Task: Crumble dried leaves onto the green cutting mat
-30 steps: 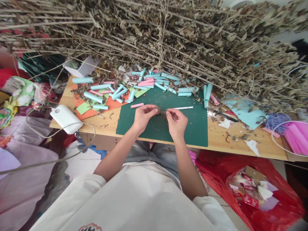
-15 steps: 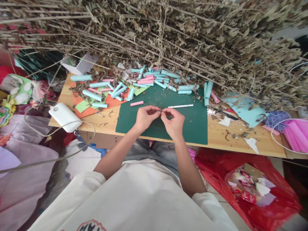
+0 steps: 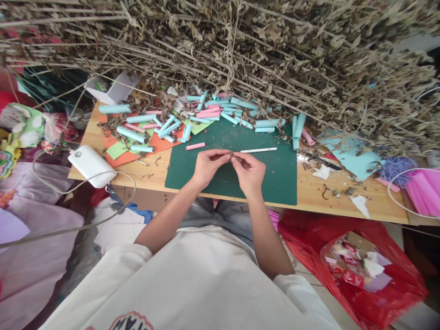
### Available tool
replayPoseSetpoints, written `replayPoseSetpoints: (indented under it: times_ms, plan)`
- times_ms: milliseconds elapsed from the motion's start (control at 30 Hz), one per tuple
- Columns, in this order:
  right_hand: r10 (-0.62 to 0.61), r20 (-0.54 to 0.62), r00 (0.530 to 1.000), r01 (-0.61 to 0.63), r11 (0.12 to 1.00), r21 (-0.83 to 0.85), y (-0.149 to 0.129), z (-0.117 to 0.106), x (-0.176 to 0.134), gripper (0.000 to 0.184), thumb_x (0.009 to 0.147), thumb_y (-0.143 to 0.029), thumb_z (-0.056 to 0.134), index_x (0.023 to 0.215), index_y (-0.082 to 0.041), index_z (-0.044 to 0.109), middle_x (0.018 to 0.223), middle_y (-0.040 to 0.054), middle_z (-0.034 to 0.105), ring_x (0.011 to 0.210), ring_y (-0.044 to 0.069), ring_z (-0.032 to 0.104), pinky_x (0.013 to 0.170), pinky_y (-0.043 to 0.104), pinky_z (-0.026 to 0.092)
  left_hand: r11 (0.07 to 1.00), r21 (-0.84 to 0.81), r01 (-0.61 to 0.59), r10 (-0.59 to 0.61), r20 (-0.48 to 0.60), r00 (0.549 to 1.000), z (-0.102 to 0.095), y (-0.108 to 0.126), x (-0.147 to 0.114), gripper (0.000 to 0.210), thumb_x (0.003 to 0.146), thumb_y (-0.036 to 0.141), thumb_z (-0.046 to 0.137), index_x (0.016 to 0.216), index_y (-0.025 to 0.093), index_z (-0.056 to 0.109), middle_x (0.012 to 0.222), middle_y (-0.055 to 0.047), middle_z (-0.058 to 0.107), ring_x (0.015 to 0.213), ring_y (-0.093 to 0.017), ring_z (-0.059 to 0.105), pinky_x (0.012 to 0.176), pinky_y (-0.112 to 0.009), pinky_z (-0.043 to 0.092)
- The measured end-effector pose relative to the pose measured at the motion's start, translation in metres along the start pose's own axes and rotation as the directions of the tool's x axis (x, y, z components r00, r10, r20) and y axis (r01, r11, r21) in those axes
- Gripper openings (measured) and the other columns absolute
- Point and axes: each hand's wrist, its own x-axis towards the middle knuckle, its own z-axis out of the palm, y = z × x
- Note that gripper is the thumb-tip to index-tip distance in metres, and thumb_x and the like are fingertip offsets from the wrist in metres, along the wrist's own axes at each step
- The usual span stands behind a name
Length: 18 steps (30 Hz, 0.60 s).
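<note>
My left hand [image 3: 209,166] and my right hand [image 3: 250,172] meet fingertip to fingertip over the green cutting mat [image 3: 192,172]. Both pinch a small dark bit of dried plant [image 3: 231,156], mostly hidden by the fingers. Just beyond my right hand lies a thin white stick [image 3: 258,150]. A short pink paper roll [image 3: 195,146] rests on the mat past my left hand. Several blue paper rolls [image 3: 130,135] and pink ones are heaped along the mat's far edge.
Dried leafy stalks [image 3: 220,50] spread across the far side. On the wooden table [image 3: 343,201] lie a white power bank [image 3: 92,166] with a cable, a black pen [image 3: 323,161], a blue paper sheet [image 3: 357,153] and scraps. A red plastic bag [image 3: 309,243] of litter hangs below, at right.
My fingertips have shifted very slightly, with the right hand a touch lower and further right. They remain together around the dark plant bit. The view has moved a little.
</note>
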Motion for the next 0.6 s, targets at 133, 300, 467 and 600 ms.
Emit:
replayPoseSetpoints:
  times_ms: [133, 300, 467, 600]
  plan:
    - [0.003, -0.039, 0.999, -0.005, 0.997, -0.075, 0.000, 0.003, -0.002, 0.016, 0.078, -0.034, 0.068, 0.085, -0.020, 0.074, 0.080, 0.0028, 0.073, 0.071, 0.017, 0.067, 0.073, 0.032, 0.058, 0.999, 0.047, -0.025, 0.025, 0.005, 1.000, 0.000, -0.002, 0.000, 0.028, 0.062, 0.033, 0.085, 0.083, 0.017, 0.077, 0.084, -0.005, 0.076, 0.079, -0.018, 0.070, 0.082, -0.035, 0.056]
    - [0.062, -0.114, 0.992, -0.052, 0.995, 0.088, 0.006, 0.005, 0.004, 0.015, 0.073, -0.032, 0.070, 0.080, -0.018, 0.072, 0.074, 0.0029, 0.072, 0.068, 0.016, 0.067, 0.069, 0.031, 0.057, 0.999, -0.041, -0.004, 0.004, -0.012, 1.000, 0.001, 0.000, -0.001, 0.028, 0.061, 0.032, 0.085, 0.080, 0.016, 0.075, 0.079, -0.004, 0.075, 0.073, -0.016, 0.069, 0.082, -0.036, 0.057]
    - [0.091, -0.135, 0.987, -0.076, 0.991, 0.114, 0.011, 0.000, 0.007, 0.020, 0.074, -0.035, 0.072, 0.085, -0.019, 0.073, 0.081, 0.0042, 0.074, 0.073, 0.017, 0.069, 0.073, 0.032, 0.059, 0.998, -0.060, 0.004, -0.005, -0.020, 1.000, -0.003, 0.000, 0.003, 0.027, 0.060, 0.031, 0.086, 0.081, 0.016, 0.075, 0.078, -0.003, 0.074, 0.071, -0.014, 0.068, 0.081, -0.033, 0.056]
    - [0.011, 0.025, 1.000, -0.013, 0.997, 0.079, 0.004, -0.003, 0.003, 0.020, 0.078, -0.035, 0.071, 0.093, -0.022, 0.076, 0.093, 0.0046, 0.075, 0.084, 0.019, 0.071, 0.079, 0.034, 0.059, 1.000, -0.010, -0.003, 0.003, 0.046, 0.999, -0.004, 0.000, 0.003, 0.026, 0.061, 0.029, 0.085, 0.081, 0.016, 0.075, 0.081, -0.004, 0.074, 0.075, -0.015, 0.068, 0.083, -0.033, 0.055]
